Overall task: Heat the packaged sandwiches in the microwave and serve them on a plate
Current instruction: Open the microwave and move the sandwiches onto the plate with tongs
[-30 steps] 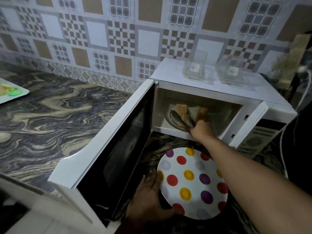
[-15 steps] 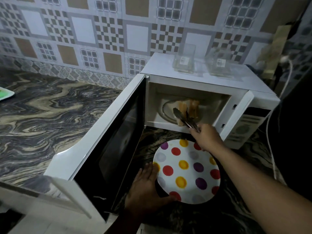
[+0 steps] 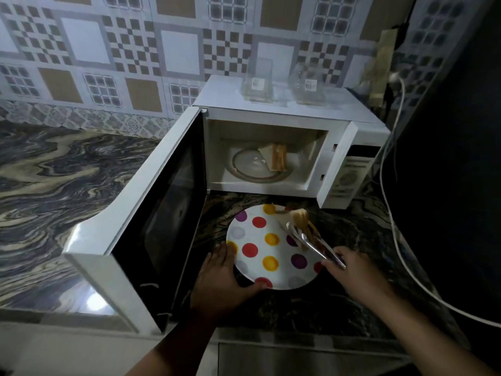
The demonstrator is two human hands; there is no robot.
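– Hands first: what are they doing?

– Left hand (image 3: 226,278) lies flat with straight fingers on the spotty plate (image 3: 252,263) rim, so it won't slide on the desk (image 3: 339,302). Right hand (image 3: 352,270) has its grip closed round the tongs (image 3: 311,244).

– Why tongs?

– Maybe the food is hot. They pinch one sandwich (image 3: 302,219) right over the plate.

– Any more?

– Yes, another sandwich (image 3: 275,157) waits farther back in the open microwave (image 3: 341,147).
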